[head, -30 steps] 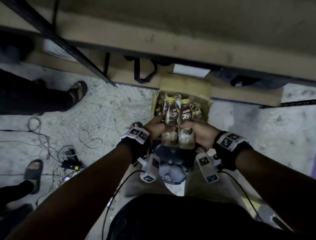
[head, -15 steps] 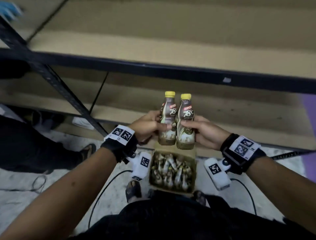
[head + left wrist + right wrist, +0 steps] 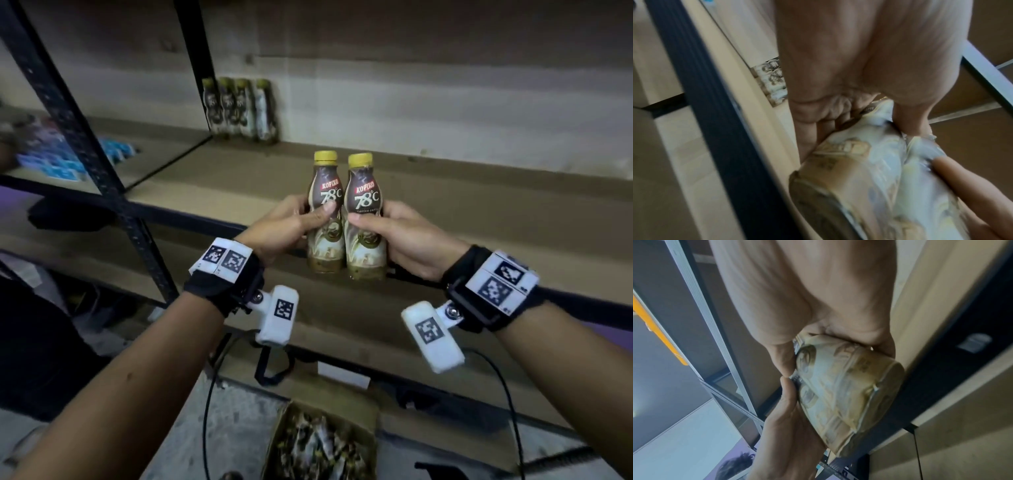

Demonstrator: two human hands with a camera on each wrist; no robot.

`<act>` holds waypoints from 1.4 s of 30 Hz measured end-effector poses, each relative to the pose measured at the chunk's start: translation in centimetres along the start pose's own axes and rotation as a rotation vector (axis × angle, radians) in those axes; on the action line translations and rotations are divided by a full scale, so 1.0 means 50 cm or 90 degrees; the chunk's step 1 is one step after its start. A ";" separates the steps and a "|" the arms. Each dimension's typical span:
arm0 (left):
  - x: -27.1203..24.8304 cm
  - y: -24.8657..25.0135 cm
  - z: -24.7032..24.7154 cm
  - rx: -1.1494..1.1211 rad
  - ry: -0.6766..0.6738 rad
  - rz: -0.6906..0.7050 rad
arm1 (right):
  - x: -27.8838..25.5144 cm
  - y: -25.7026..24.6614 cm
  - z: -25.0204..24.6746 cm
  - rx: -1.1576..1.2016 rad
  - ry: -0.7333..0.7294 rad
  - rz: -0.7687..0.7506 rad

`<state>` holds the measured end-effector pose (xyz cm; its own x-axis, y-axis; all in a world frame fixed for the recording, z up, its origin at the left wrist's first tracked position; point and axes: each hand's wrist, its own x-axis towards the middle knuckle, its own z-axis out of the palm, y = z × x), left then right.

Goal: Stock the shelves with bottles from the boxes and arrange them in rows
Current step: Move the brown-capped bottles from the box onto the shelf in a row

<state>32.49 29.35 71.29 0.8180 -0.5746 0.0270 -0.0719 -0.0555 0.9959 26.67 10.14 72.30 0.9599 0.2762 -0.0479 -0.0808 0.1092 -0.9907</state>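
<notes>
Shelf (image 3: 479, 205) board mostly bare; a row of four bottles (image 3: 239, 109) is stood at the back wall by the left upright (image 3: 99, 164), blurred. Box (image 3: 325, 442) of more bottles is on the floor below, near the feet

Step in hand, as judged: two bottles to be carried in and set down beside that back row. Best kept upright and pressed together, lowered onto the board flat, then slid back until the line is flush with the four, labels forward. Release only once the bases are seated

Left bottle (image 3: 325, 212) is gripped by the left hand (image 3: 284, 229), thumb across the label, fingers wrapped behind. Right bottle (image 3: 364, 219) is gripped likewise by the right hand (image 3: 407, 240). Bottles are touching side by side, held in the air in front of the shelf edge. Bases are left uncovered below the fingers (image 3: 785, 363), so set-down is unobstructed
</notes>
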 end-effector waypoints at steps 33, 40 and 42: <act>0.582 0.090 -0.471 0.532 0.192 0.021 | 0.684 -0.123 -0.084 -0.348 0.351 -0.035; 0.708 0.065 -0.555 0.659 0.143 -0.020 | 0.835 -0.106 -0.106 -0.444 0.440 0.069; 0.732 0.056 -0.568 0.666 0.153 -0.020 | 0.860 -0.104 -0.110 -0.478 0.465 0.080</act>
<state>78.45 31.34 77.54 0.9110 -0.3905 0.1325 -0.4078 -0.8050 0.4309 69.84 16.21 74.71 0.9047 -0.4252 0.0263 -0.2442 -0.5682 -0.7858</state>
